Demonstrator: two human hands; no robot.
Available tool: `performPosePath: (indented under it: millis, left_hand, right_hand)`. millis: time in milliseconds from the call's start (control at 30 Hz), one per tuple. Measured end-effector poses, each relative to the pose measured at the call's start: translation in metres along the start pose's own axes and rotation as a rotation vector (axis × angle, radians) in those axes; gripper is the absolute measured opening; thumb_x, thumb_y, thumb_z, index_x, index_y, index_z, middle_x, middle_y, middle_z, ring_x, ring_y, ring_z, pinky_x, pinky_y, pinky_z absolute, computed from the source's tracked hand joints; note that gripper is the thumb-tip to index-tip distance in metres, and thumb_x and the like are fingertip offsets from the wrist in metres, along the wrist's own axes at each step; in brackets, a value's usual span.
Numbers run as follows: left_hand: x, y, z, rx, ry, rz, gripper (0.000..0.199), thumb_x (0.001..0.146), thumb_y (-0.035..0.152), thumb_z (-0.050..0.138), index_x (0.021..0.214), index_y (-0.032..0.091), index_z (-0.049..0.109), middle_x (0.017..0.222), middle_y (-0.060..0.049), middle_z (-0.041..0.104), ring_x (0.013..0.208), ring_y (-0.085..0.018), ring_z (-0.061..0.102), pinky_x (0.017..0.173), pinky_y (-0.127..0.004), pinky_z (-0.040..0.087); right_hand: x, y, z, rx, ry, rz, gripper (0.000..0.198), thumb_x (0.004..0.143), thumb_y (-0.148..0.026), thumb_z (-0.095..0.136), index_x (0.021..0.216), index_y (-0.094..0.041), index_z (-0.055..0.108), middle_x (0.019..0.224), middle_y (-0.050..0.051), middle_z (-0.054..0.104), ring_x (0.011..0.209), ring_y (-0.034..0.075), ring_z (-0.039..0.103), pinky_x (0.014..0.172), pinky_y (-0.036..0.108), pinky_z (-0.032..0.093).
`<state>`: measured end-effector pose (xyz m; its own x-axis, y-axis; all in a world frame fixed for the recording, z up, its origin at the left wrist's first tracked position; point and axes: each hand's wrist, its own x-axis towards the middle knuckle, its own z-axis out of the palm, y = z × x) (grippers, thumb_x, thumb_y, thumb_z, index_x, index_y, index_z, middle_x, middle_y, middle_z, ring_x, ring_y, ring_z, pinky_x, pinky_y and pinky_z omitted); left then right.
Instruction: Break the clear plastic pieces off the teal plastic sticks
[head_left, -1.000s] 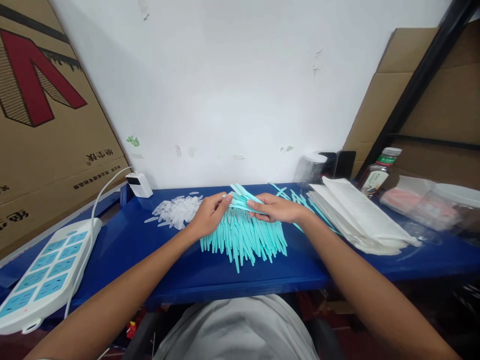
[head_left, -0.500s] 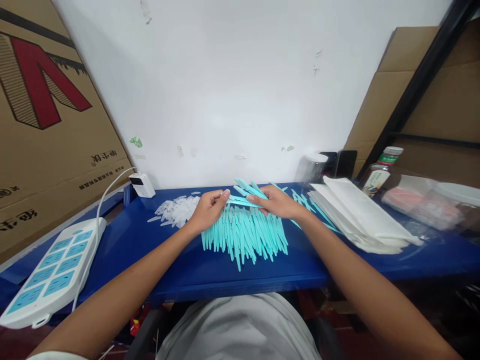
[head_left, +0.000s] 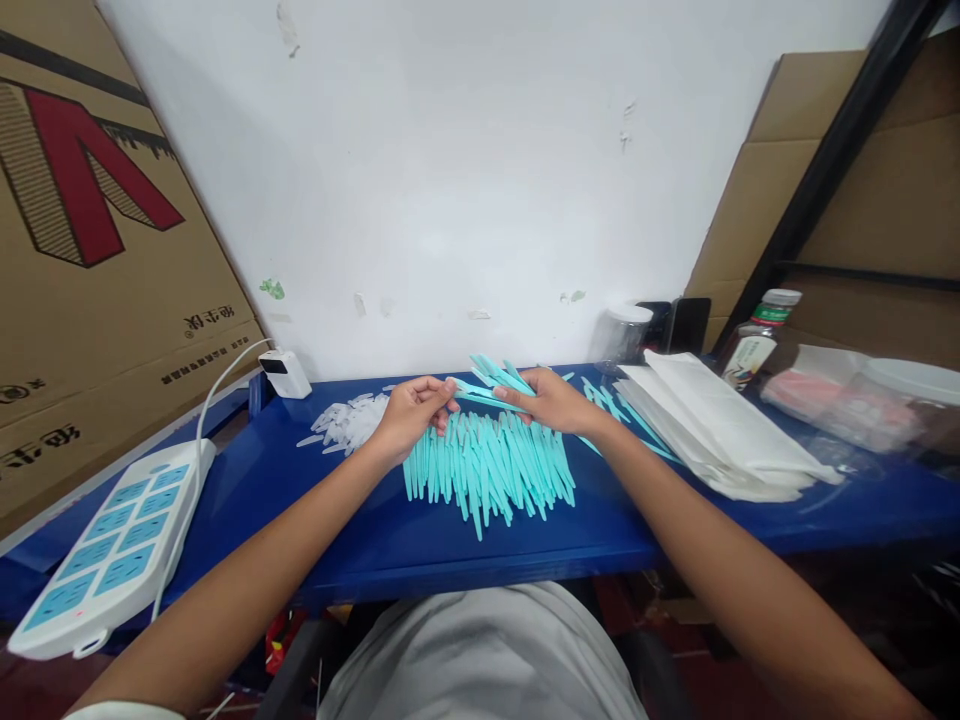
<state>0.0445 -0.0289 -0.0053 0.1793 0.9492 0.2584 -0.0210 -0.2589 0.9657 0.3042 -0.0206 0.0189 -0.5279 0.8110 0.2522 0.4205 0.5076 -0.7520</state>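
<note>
My right hand [head_left: 551, 402] is closed around a small bunch of slim turquoise eyebrow razors [head_left: 501, 374], which fan out past its fingers. One razor points left from the bunch, and the thumb and fingers of my left hand [head_left: 415, 412] pinch its tip. Whether a cap sits in that pinch is hidden by the fingers. Just below both hands, a dense row of turquoise razors [head_left: 491, 470] lies on the blue table [head_left: 360, 540], their greyish ends toward the wall. Left of my left hand is a heap of translucent whitish caps [head_left: 345, 422].
More loose razors [head_left: 611, 402] lie right of my right hand, beside a stack of white paper bags [head_left: 731, 425]. A jar [head_left: 626, 335], a bottle [head_left: 754, 345] and a pink bagged bundle [head_left: 832, 395] stand farther right. At left are a power strip [head_left: 112, 550] and a corded white device [head_left: 285, 373].
My left hand has shifted slightly left, its fingers still at the razor's tip. The bunch in my right hand stays nearly in place. The view has moved a little.
</note>
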Motion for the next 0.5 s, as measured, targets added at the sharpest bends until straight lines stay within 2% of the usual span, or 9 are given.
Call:
performPosePath:
  millis: [167,333,400,500]
  left_hand:
    - [0.0013,-0.0032,-0.0033,-0.054,-0.036,-0.050,0.047,0.077,0.052,0.087,0.097,0.014,0.069,0.085,-0.006,0.072,0.056,-0.010,0.060,0.049,-0.023,0.050]
    - [0.0002,-0.0017,-0.0027,0.018,-0.025,-0.008,0.061,0.077,0.055,0.086,0.117,0.016,0.062,0.086,-0.004,0.074,0.052,-0.011,0.060,0.046,-0.024,0.049]
    - [-0.0002,0.0000,-0.0026,0.068,-0.030,0.009,0.060,0.078,0.057,0.084,0.114,0.015,0.063,0.086,-0.005,0.075,0.051,-0.012,0.061,0.046,-0.025,0.049]
    - [-0.0003,0.0003,-0.0024,0.119,-0.048,0.039,0.052,0.082,0.061,0.079,0.100,0.014,0.066,0.086,-0.008,0.075,0.051,-0.013,0.062,0.046,-0.026,0.050]
  right_hand:
    - [0.0010,0.0012,0.0005,0.085,0.024,0.026,0.059,0.084,-0.077,0.062,0.077,-0.020,0.053,0.065,-0.002,0.048,0.058,0.015,0.052,0.055,0.027,0.038]
    - [0.0017,0.0037,0.0003,0.125,0.003,0.032,0.059,0.082,-0.077,0.065,0.077,-0.019,0.055,0.067,-0.002,0.041,0.060,0.013,0.047,0.057,0.028,0.044]
    - [0.0015,0.0034,-0.0001,0.080,-0.011,0.030,0.057,0.083,-0.075,0.066,0.075,-0.019,0.056,0.066,-0.002,0.043,0.059,0.014,0.050,0.056,0.028,0.043]
    - [0.0013,0.0029,-0.0006,0.005,-0.027,0.011,0.056,0.085,-0.073,0.065,0.072,-0.019,0.055,0.063,-0.002,0.047,0.058,0.016,0.055,0.053,0.028,0.040]
